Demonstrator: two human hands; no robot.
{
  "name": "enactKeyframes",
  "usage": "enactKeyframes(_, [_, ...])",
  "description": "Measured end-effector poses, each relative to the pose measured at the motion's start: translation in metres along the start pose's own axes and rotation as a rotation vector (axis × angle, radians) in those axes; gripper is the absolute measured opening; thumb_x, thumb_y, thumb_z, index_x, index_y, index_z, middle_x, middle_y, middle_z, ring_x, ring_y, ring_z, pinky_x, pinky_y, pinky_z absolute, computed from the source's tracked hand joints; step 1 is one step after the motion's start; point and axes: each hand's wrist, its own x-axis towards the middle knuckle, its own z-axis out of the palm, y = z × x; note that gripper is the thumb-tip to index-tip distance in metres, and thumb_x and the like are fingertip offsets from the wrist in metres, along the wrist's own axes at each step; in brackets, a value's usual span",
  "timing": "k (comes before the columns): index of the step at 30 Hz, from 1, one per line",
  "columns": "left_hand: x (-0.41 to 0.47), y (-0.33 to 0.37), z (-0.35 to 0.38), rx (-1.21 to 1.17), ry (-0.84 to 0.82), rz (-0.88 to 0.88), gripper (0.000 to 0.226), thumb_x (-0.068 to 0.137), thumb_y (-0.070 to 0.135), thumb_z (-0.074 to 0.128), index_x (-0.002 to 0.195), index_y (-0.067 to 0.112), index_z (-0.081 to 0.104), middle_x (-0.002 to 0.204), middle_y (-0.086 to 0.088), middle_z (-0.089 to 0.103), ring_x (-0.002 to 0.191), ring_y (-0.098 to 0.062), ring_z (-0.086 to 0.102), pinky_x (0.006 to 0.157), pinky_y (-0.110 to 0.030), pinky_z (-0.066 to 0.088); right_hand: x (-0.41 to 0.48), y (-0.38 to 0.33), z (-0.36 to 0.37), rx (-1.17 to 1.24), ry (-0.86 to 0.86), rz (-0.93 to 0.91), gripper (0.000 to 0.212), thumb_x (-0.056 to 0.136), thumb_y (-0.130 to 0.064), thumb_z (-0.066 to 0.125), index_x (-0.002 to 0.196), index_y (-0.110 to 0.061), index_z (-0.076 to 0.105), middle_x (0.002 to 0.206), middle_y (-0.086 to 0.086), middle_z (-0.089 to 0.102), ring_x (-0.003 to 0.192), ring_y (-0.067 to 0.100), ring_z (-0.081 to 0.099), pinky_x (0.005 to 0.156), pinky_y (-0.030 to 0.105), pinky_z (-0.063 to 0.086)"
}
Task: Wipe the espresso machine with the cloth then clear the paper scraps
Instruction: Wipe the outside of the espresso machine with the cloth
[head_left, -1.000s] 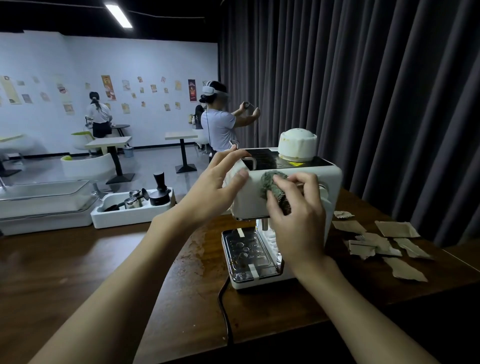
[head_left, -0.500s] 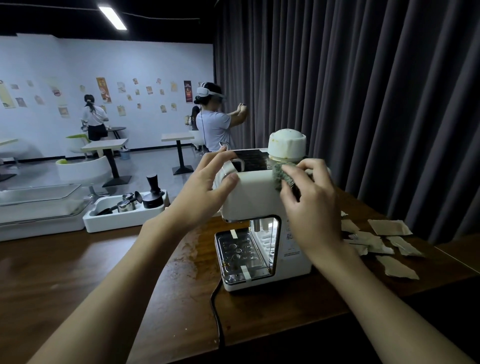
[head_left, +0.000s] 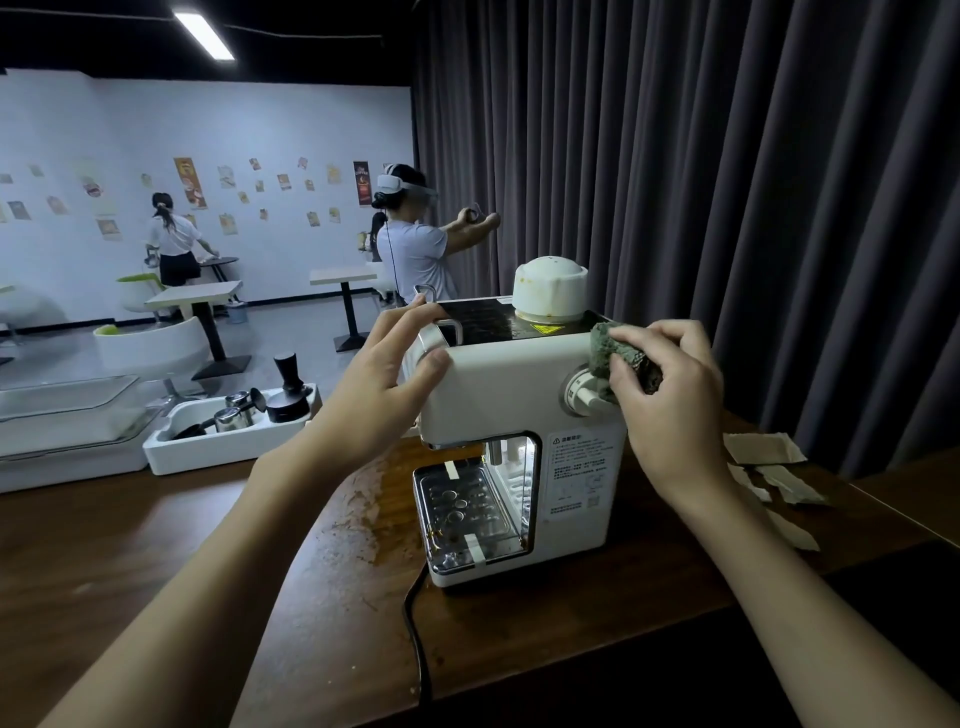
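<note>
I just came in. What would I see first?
A white machine sits in the middle; the left hand rests on its left corner, and the right hand presses a green cloth on its right corner. Paper scraps lie on the table to its right.

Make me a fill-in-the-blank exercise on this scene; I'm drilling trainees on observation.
1. The right hand presses a green ____ against the espresso machine.
2. The left hand rests on the machine, holding ____.
3. The paper scraps lie on the table to the machine's ____.
Missing words: cloth; nothing; right.
</note>
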Motion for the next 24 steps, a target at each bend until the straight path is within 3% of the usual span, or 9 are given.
enactKeyframes(4, [0.0, 0.004, 0.001, -0.013, -0.013, -0.001, 0.037, 0.083, 0.072, 0.041, 0.119, 0.066, 0.043, 0.138, 0.024, 0.037, 0.137, -0.021, 0.044, 0.102, -0.055, 0.05, -0.009, 0.009, -0.002, 0.022, 0.019, 0.059, 0.026, 0.088, -0.004, 0.067, 0.113, -0.007, 0.07, 0.106, -0.001, 0.05, 0.097, 0.004, 0.048, 0.085, 0.003, 0.037])
enactKeyframes(13, [0.001, 0.002, 0.001, -0.005, -0.003, -0.002, 0.047, 0.084, 0.071, 0.04, 0.128, 0.058, 0.041, 0.14, 0.022, 0.037, 0.136, -0.022, 0.045, 0.103, -0.056, 0.049, -0.048, 0.022, 0.008, 0.093, 0.072, 0.174, 0.028, 0.09, -0.003, 0.065, 0.117, -0.004, 0.068, 0.11, 0.008, 0.053, 0.102, -0.002, 0.044, 0.09, 0.0, 0.032])
enactKeyframes(16, [0.001, 0.001, 0.002, -0.008, -0.011, -0.007, 0.047, 0.083, 0.072, 0.04, 0.128, 0.059, 0.039, 0.142, 0.02, 0.037, 0.135, -0.023, 0.045, 0.102, -0.056, 0.05, -0.063, 0.015, 0.018, 0.131, 0.09, 0.252, 0.034, 0.089, -0.011, 0.069, 0.122, -0.003, 0.064, 0.116, 0.009, 0.05, 0.106, -0.003, 0.041, 0.091, -0.002, 0.029])
enactKeyframes(22, [0.001, 0.001, 0.002, -0.008, -0.016, -0.005, 0.044, 0.083, 0.072, 0.04, 0.126, 0.064, 0.038, 0.143, 0.017, 0.037, 0.136, -0.025, 0.046, 0.101, -0.058, 0.05, -0.087, -0.008, 0.047, 0.172, 0.229, 0.378, 0.027, 0.08, -0.011, 0.078, 0.103, -0.001, 0.067, 0.107, 0.007, 0.054, 0.1, 0.008, 0.05, 0.092, 0.011, 0.042])
enactKeyframes(24, [0.002, 0.002, 0.002, -0.017, -0.018, -0.011, 0.046, 0.082, 0.073, 0.04, 0.128, 0.063, 0.038, 0.144, 0.016, 0.036, 0.136, -0.025, 0.045, 0.101, -0.058, 0.05, -0.094, -0.018, 0.055, 0.178, 0.221, 0.35, 0.028, 0.077, -0.005, 0.079, 0.103, -0.001, 0.068, 0.106, 0.008, 0.055, 0.099, 0.012, 0.053, 0.09, 0.007, 0.04])
